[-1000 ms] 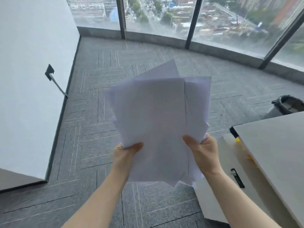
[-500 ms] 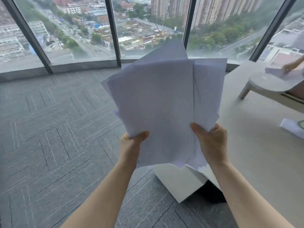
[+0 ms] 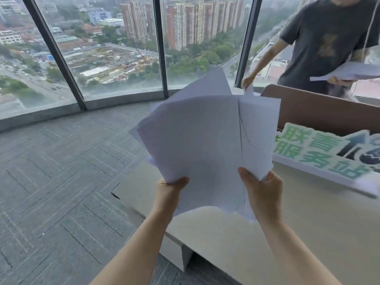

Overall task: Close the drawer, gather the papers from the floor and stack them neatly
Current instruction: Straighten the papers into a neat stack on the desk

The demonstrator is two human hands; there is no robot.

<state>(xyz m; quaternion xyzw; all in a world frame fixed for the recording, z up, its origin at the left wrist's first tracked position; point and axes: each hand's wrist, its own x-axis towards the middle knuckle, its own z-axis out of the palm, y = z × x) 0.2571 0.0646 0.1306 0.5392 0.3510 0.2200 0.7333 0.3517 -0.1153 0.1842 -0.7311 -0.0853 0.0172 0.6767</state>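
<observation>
Papers (image 3: 205,145), a loose and uneven fan of white sheets, are held up at chest height over the near edge of a pale table (image 3: 308,233), the left hand (image 3: 167,194) pinching the bottom left edge with the thumb on the front, and the right hand (image 3: 262,192) gripping the bottom right corner the same way. Across the table a second person in a dark T-shirt (image 3: 329,38) holds another sheaf of paper (image 3: 349,74) by the windows (image 3: 102,48). A green-lettered sign (image 3: 320,155) lies on the tabletop near a brown box (image 3: 318,112); grey carpet (image 3: 61,171) covers the floor.
</observation>
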